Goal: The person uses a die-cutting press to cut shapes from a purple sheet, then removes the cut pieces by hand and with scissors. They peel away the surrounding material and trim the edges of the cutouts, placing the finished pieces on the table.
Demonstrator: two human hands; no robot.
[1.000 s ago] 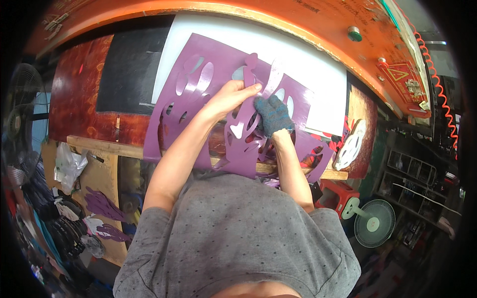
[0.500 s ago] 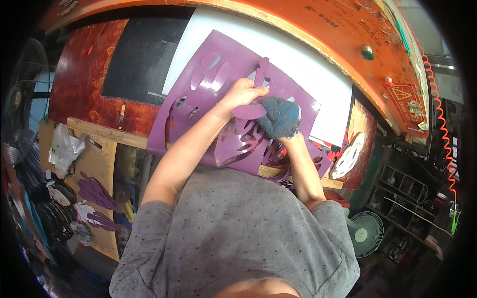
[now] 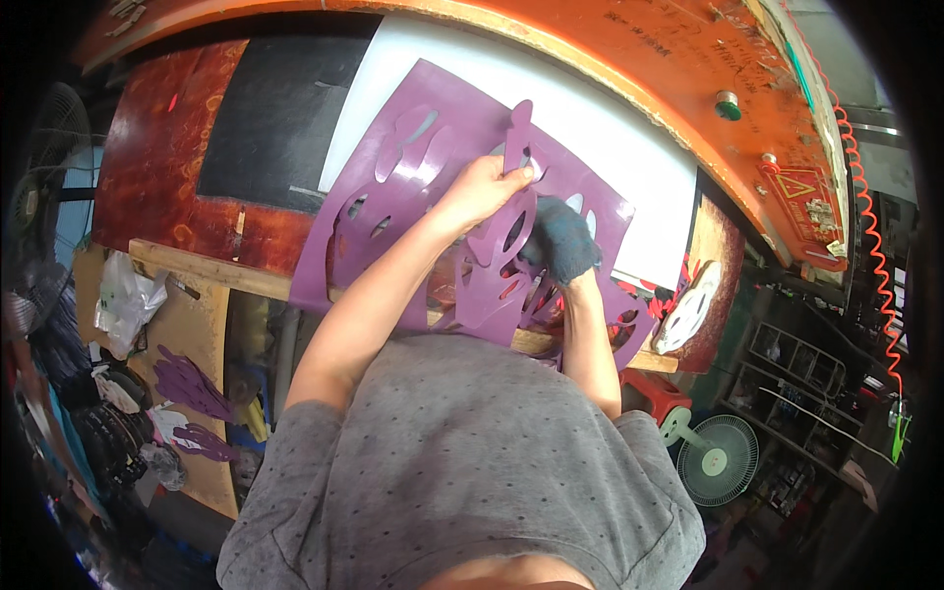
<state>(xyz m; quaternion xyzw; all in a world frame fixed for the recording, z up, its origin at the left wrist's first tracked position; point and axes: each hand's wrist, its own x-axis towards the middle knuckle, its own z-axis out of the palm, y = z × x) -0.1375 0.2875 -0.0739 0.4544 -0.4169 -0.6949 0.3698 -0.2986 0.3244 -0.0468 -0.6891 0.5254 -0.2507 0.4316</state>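
Observation:
A purple sheet (image 3: 339,221) with many cut-out openings lies over the bench and overhangs its near edge. My bare left hand (image 3: 487,187) is closed, thumb on top, round a slim purple cut piece (image 3: 520,123) with small holes, its rounded tip pointing away from me. Below that hand, more loosened purple material (image 3: 487,295) hangs bent toward my shirt. My right hand (image 3: 567,241), in a dark blue-grey knitted glove, is close beside it on the right. Its fingers curl in against the purple material; what they grip is hidden.
Under the sheet lies a white board (image 3: 354,118), with a black mat (image 3: 280,108) to its left. An orange machine beam (image 3: 649,59) spans the far side. A white cut piece (image 3: 690,310) lies at right, near a fan (image 3: 718,460). Purple pieces (image 3: 187,383) lie at lower left.
My gloved right hand has turned and shifted slightly to the right. The purple cut piece in my left hand has tipped more upright, and the rounded flap below it has swung edge-on.

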